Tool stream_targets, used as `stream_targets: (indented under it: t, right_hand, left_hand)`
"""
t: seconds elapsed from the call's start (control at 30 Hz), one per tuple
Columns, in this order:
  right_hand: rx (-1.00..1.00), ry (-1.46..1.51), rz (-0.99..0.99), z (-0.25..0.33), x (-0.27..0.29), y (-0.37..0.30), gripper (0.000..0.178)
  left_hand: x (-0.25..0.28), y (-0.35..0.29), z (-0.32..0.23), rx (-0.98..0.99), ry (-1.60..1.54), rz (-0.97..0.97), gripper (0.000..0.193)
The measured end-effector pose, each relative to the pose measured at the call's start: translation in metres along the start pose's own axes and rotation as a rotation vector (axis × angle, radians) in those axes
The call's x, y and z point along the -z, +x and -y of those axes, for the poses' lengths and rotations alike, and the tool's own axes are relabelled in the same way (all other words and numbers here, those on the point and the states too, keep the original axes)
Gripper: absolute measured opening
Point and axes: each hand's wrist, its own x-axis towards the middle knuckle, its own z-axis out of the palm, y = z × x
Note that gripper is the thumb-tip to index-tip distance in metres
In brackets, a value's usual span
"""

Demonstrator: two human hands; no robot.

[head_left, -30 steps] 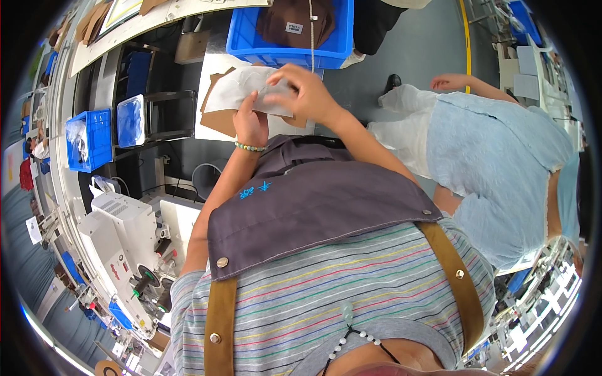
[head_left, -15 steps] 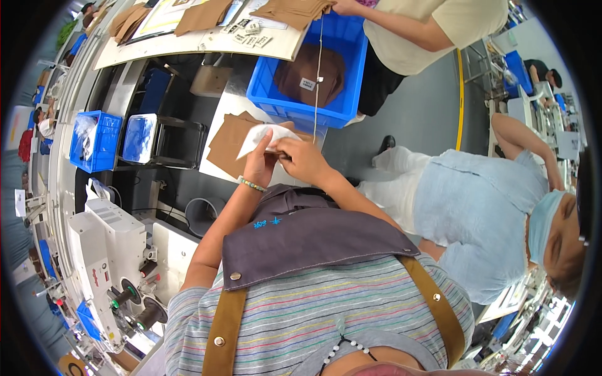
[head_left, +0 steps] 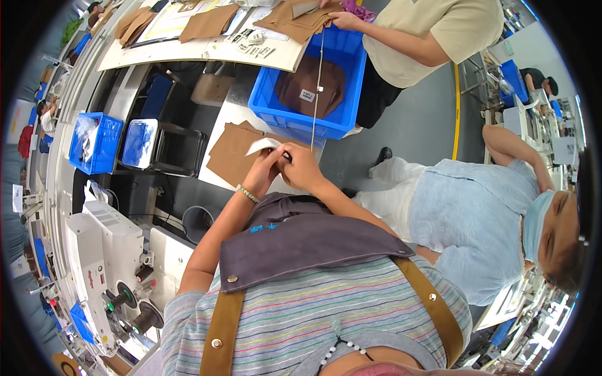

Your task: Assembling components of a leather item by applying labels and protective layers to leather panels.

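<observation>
A small white piece (head_left: 261, 146), thin like cloth or paper, sticks out of my closed hands above a light work surface. My left hand (head_left: 264, 170) pinches its lower end. Pressed up against it, my right hand (head_left: 303, 168) is closed with the fingers curled; a small dark thing (head_left: 286, 156) shows between its thumb and fingers, too covered to name. Just beyond my hands, flat brown fabric pieces (head_left: 231, 152) lie on the white tabletop (head_left: 216, 178).
A blue crate (head_left: 263, 103) holding dark brown pieces (head_left: 310, 81) stands ahead. Behind it, a co-worker's hand (head_left: 347, 20) handles brown pieces on a table (head_left: 188, 57). A sewing machine (head_left: 103, 250) is at left. Another person (head_left: 470, 213) stands close at my right.
The white piece has turned and shows less, now narrow and folded between my hands. My hands have come closer together, and my right hand has shifted slightly downward.
</observation>
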Motion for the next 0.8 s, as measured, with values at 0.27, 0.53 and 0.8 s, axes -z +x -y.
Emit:
stream_targets:
  t: [0.27,0.53,0.8]
  right_hand:
    - [-0.241,0.663,0.091,-0.021,-0.009,0.012,0.017]
    - [-0.154,0.255,-0.010,-0.022,-0.015,0.017,0.019]
    - [-0.233,0.137,-0.023,-0.030,-0.022,0.017,0.018]
  left_hand:
    - [0.017,0.010,0.004,-0.202,0.233,-0.264,0.025]
    - [0.041,0.012,0.017,-0.443,1.005,-0.308,0.021]
    - [0.032,0.003,-0.007,-0.396,1.324,-0.247,0.019]
